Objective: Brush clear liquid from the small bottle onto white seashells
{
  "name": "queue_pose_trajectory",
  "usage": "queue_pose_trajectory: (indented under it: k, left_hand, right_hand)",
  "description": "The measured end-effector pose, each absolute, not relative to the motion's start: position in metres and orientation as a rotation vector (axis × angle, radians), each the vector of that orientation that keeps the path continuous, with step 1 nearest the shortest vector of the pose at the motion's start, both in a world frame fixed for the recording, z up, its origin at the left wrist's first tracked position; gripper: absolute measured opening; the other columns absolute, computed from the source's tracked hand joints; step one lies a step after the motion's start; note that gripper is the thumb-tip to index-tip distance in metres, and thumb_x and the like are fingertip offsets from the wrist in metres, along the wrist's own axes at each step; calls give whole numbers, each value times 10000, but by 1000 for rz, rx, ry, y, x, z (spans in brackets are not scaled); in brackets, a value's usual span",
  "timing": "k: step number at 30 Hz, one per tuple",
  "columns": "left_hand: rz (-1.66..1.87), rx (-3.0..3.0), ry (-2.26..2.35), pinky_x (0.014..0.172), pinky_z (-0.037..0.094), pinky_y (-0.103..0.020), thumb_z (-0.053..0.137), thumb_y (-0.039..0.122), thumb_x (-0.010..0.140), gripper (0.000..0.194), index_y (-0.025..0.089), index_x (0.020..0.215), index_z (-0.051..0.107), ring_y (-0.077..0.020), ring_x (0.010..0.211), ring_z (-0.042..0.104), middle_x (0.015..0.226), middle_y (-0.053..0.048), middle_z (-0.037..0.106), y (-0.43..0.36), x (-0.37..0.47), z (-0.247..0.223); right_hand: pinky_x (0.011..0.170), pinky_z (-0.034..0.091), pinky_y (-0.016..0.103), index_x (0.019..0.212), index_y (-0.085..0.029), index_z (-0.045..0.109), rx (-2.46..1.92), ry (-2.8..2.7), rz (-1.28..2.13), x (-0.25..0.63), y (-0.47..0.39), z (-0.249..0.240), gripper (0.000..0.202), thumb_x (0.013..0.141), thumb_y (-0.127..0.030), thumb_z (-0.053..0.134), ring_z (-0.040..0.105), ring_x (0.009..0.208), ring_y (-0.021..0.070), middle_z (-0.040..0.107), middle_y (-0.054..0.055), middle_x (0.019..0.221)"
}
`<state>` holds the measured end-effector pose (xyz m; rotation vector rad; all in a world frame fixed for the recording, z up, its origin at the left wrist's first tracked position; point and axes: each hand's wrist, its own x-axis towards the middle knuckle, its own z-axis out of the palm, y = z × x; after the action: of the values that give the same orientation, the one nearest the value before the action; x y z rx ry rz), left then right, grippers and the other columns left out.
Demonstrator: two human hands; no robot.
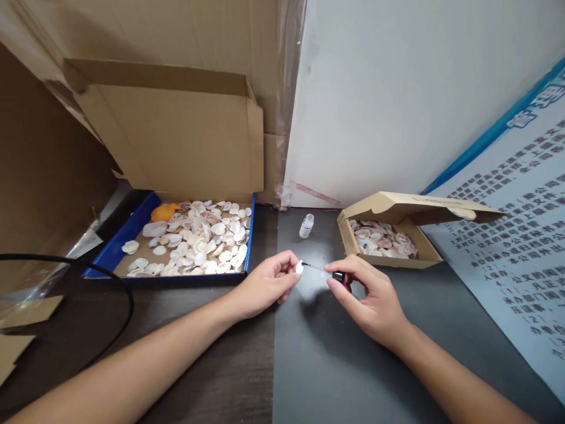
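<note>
Between thumb and fingers, my left hand (pixel 270 280) pinches a small white seashell (pixel 299 268) in the middle of the view. My right hand (pixel 368 292) grips the black cap of a small brush (pixel 338 277). The brush's thin stem points left, and its dark tip is at the shell's edge; whether it touches I cannot tell. Just behind the hands stands a small clear glass bottle (pixel 306 226) with a white label and no cap on it.
An open blue-edged box (pixel 152 224) at the left holds many shells and an orange one (pixel 165 211). A smaller cardboard box (pixel 346 237) of shells stands at the right, lid partly raised. A black cable (pixel 131 300) loops at far left. A printed poster (pixel 507 194) leans at right.
</note>
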<state>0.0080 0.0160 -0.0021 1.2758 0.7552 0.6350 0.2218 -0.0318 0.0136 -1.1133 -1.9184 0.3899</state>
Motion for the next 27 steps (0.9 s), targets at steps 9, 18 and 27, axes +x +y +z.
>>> queue_pose_trajectory:
  k: [9,18,27]
  left_hand:
    - [608,1218,703,476,350,-197,664,484,868,345,197,863,474,-59,476,444,616,88,469,20,4,-3]
    - [606,1171,699,484,363,-201,673,402,860,275,193,855,494,-61,473,471,619,83,494,22,2,-2]
    - [619,1126,700,484,353,-203,628,268,818,157,197,837,489,-61,471,460,614,82,489,21,3,1]
  right_hand:
    - [580,478,267,1065,-243,652,-1097,-1957,428,224,-31,14,168,922,-159,625,564,616,133,635,12,805]
    - [564,479,277,1067,-239,660,-1078,-1944,446,224,-32,15,169,920,-165,624,558,607,138,627,13,791]
    - [588,481,278,1084,-234,649,-1030,-1946,490,222,-33,15,184,921,-155,615,574,659,145,636,24,825]
